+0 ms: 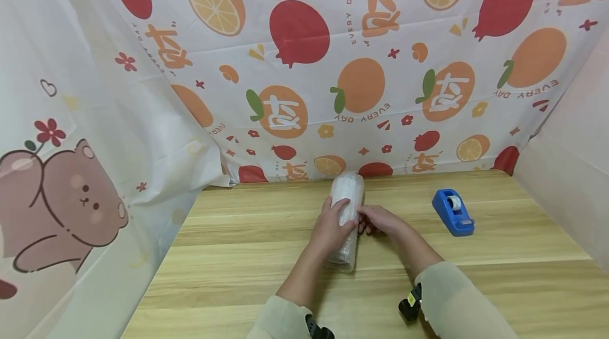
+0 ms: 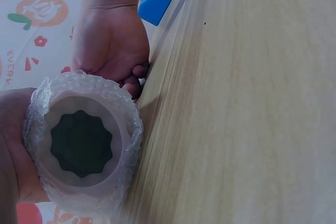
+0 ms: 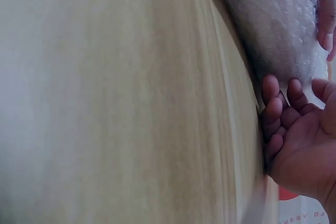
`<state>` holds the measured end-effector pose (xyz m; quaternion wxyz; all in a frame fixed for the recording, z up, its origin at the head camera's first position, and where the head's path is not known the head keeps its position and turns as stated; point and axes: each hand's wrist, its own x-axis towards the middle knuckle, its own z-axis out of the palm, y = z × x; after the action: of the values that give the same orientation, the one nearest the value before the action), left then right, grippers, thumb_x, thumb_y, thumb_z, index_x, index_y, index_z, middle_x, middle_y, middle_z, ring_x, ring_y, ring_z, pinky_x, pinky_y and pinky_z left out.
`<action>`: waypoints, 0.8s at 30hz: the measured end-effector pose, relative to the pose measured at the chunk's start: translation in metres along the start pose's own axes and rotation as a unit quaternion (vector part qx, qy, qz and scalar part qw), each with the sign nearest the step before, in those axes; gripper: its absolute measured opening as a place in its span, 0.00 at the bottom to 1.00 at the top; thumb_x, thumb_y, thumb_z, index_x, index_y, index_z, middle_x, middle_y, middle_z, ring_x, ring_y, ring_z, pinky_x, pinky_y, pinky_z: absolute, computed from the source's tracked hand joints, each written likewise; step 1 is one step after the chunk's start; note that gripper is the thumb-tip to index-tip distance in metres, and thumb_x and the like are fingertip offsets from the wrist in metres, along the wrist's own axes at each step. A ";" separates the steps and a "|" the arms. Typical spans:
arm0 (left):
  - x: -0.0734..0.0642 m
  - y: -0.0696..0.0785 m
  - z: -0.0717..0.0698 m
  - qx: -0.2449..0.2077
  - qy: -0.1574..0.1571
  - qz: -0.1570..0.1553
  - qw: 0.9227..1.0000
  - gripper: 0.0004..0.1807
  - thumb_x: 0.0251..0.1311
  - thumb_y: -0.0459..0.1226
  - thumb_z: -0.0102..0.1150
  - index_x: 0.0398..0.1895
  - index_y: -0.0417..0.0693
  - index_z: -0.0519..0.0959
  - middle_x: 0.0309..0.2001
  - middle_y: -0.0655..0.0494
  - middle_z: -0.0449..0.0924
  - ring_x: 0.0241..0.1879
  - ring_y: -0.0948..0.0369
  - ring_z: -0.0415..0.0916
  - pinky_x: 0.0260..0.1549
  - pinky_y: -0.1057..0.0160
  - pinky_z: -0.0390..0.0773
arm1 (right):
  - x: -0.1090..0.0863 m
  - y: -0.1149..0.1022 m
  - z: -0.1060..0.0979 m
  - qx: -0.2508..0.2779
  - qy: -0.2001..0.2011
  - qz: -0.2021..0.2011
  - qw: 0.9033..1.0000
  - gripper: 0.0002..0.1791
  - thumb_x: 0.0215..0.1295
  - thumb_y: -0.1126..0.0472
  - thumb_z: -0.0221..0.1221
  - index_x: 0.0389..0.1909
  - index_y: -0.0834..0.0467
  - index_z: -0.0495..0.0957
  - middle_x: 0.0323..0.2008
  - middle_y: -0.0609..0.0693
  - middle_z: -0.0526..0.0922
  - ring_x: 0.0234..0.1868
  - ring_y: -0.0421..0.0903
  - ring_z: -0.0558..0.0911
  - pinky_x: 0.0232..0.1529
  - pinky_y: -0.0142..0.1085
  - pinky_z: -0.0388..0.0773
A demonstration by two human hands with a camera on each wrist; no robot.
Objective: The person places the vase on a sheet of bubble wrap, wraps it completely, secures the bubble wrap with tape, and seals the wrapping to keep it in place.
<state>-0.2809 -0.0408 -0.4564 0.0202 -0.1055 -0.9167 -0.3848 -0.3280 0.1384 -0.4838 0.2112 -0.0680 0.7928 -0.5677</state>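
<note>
A cylinder rolled in bubble wrap [image 1: 349, 188] lies lengthwise on the table. Its near end, in the left wrist view, is a pale round base [image 2: 118, 153] with a dark green scalloped centre [image 2: 81, 142]. My left hand [image 1: 328, 228] holds the roll from the left, index finger and thumb spread over its top. On the other side my right hand [image 1: 380, 219] touches the wrap with its fingertips. Up close in the right wrist view, the right fingers [image 3: 271, 111] are loosely bent right at the wrap's side, thumb apart from the index finger.
A blue tape dispenser [image 1: 453, 213] with a roll of tape stands to the right on the wooden table [image 1: 228, 254]. Behind the table hangs a fruit-print cloth [image 1: 300, 32]; pale cloth with a bear print [image 1: 90, 196] hangs at the left.
</note>
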 end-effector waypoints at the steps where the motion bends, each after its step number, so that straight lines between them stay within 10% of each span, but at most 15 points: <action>1: 0.000 0.000 0.000 0.000 0.000 -0.001 1.000 0.31 0.61 0.49 0.64 0.68 0.59 0.70 0.75 0.39 0.52 0.66 0.37 0.64 0.58 0.40 0.71 | 0.000 0.000 0.000 0.000 -0.001 -0.005 1.000 0.24 0.76 0.50 0.40 0.27 0.56 0.77 0.22 0.47 0.81 0.20 0.40 0.72 0.23 0.30 0.65; 9: -0.001 0.001 0.000 -0.004 -0.002 -0.005 1.000 0.31 0.61 0.48 0.64 0.68 0.59 0.70 0.75 0.39 0.52 0.66 0.37 0.64 0.57 0.40 0.71 | -0.001 -0.001 0.001 0.003 0.007 0.021 1.000 0.31 0.76 0.40 0.33 0.27 0.56 0.74 0.23 0.48 0.82 0.20 0.41 0.72 0.21 0.32 0.59; 24: 0.000 0.001 -0.001 -0.010 -0.004 -0.004 1.000 0.31 0.61 0.47 0.64 0.68 0.58 0.70 0.75 0.38 0.52 0.66 0.36 0.64 0.58 0.39 0.71 | -0.001 0.000 0.002 -0.009 -0.006 -0.037 0.999 0.27 0.80 0.50 0.37 0.28 0.60 0.75 0.22 0.51 0.81 0.21 0.41 0.72 0.26 0.32 0.71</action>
<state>-0.2803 -0.0410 -0.4546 0.0142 -0.1039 -0.9134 -0.3932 -0.3260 0.1372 -0.4842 0.1941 -0.1022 0.7938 -0.5672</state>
